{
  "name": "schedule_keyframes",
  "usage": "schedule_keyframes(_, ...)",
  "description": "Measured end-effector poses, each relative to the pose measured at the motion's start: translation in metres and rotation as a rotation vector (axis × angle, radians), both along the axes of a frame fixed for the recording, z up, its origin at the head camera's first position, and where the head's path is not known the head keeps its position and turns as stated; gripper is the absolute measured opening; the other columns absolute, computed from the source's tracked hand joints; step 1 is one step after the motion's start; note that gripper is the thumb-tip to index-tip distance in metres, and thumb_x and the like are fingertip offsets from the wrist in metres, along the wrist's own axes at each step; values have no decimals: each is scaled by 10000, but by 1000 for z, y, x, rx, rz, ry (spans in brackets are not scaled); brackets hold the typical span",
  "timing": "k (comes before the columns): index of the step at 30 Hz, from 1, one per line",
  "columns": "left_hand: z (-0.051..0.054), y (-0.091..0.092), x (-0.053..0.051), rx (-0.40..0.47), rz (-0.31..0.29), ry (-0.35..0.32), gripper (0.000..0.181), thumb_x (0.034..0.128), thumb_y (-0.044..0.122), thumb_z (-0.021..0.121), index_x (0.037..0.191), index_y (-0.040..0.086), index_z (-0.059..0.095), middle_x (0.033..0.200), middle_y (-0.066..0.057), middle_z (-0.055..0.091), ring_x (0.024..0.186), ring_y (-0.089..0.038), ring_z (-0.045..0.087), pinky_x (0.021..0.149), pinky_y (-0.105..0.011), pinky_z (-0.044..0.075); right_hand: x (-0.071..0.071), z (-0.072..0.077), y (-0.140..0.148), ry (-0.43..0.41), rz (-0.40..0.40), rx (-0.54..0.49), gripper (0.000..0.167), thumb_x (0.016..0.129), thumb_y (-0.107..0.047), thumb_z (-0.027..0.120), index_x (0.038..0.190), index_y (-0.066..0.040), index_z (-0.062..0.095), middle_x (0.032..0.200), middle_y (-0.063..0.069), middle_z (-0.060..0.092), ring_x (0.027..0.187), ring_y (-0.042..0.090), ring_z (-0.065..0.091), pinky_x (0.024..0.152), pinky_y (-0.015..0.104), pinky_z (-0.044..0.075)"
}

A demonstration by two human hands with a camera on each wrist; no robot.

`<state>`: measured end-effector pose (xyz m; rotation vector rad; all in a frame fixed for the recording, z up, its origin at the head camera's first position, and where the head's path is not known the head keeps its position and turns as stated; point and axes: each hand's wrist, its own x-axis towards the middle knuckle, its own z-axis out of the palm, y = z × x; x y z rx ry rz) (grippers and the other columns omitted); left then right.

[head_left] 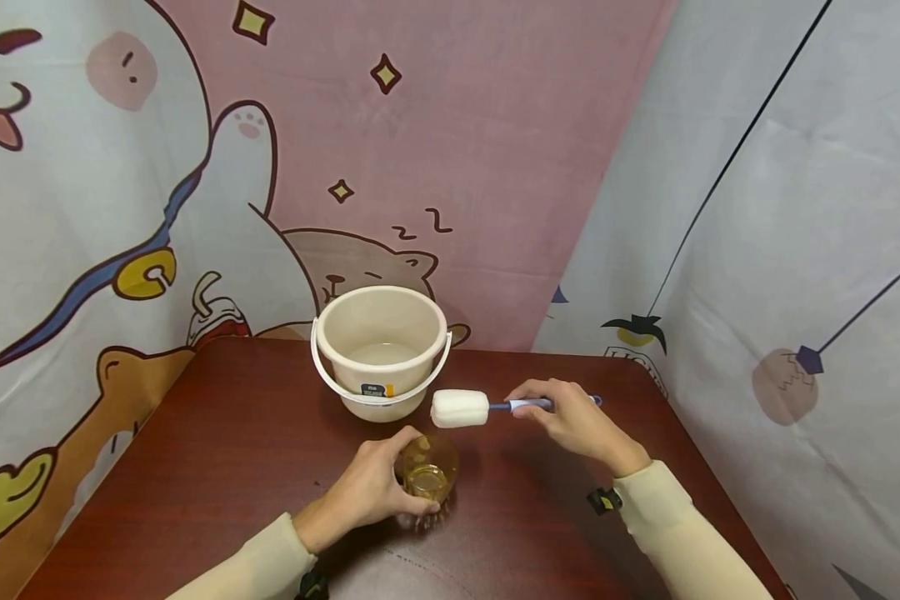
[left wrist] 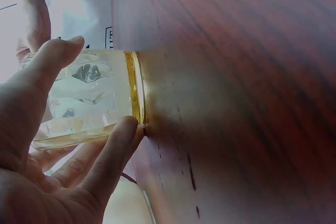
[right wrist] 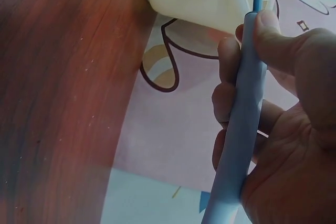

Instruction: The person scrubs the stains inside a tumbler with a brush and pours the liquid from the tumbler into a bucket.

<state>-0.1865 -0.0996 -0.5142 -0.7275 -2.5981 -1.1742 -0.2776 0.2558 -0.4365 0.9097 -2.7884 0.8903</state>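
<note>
The left hand (head_left: 371, 486) grips an amber glass cup (head_left: 429, 468), thumb on one side and fingers on the other. In the left wrist view the cup (left wrist: 89, 95) has a patterned clear wall, its yellow base close to the tabletop. A sponge brush with a white head (head_left: 460, 408) is held level by the right hand (head_left: 573, 417), above the table and just beyond the cup. In the right wrist view the fingers and thumb wrap its blue-grey handle (right wrist: 240, 114). The sponge head is outside the cup, near the bucket's lower right side.
A cream bucket (head_left: 382, 367) with a white handle stands at the back of the reddish-brown table (head_left: 255, 450), something clear showing at its bottom. Printed cloth (head_left: 510, 167) hangs behind the table and at both sides. Small drops or marks lie on the tabletop near the cup.
</note>
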Motion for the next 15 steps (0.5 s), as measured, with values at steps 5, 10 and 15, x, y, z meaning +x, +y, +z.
schedule_keyframes(5,1,0,0,2,1,-13,736,681,362,1153,1254,200,721,1029,-15,881,938,-199,850,832,-304,667,-5,-5,7,-30,-18,-13,129,1092,-244,833,1210,-294,847,1011,-105,792,826,128,625,759,278,521)
schedule_keyframes(10,1,1,1,-8,12,-22,742,678,373,1151,1258,209,719,1028,-16,878,944,-199,848,833,-307,664,-10,-10,13,-37,-40,-21,158,1080,-182,845,1215,-264,849,1001,-60,794,784,118,592,718,265,502)
schedule_keyframes(15,2,1,0,-8,9,-28,744,680,368,1152,1263,203,720,1034,-20,878,951,-203,850,837,-305,665,-13,-14,16,-19,-84,-8,163,1078,-160,845,1206,-262,845,1007,-69,812,786,125,599,719,271,502)
